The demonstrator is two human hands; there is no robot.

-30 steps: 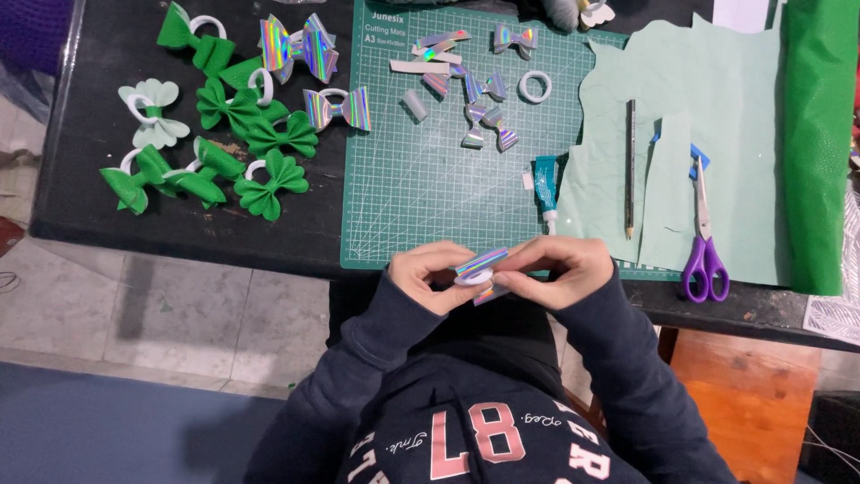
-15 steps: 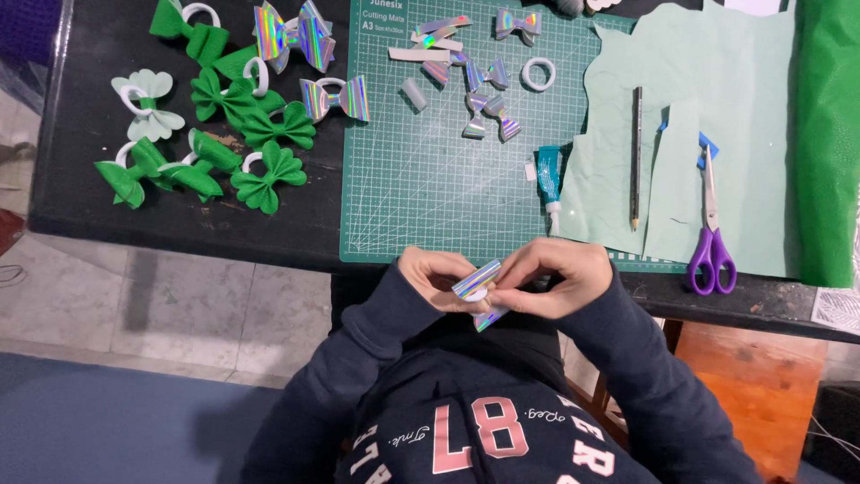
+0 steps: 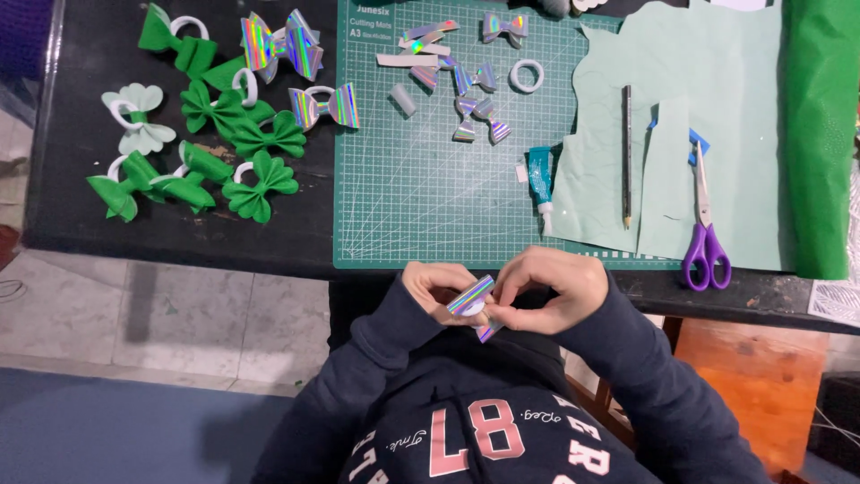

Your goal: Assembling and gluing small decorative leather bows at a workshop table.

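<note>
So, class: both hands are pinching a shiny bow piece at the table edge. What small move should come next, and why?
Probably keep pinching the bow flat: the left hand and right hand fold it together, the glue tube lies set down, and a strip end hangs loose below.

Single head cam, looks straight down, close over lap, table edge [image 3: 269, 260] above

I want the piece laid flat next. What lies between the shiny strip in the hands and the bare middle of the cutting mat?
Nothing visible: the holographic strip sits just off the cutting mat, whose near part lies bare.
</note>
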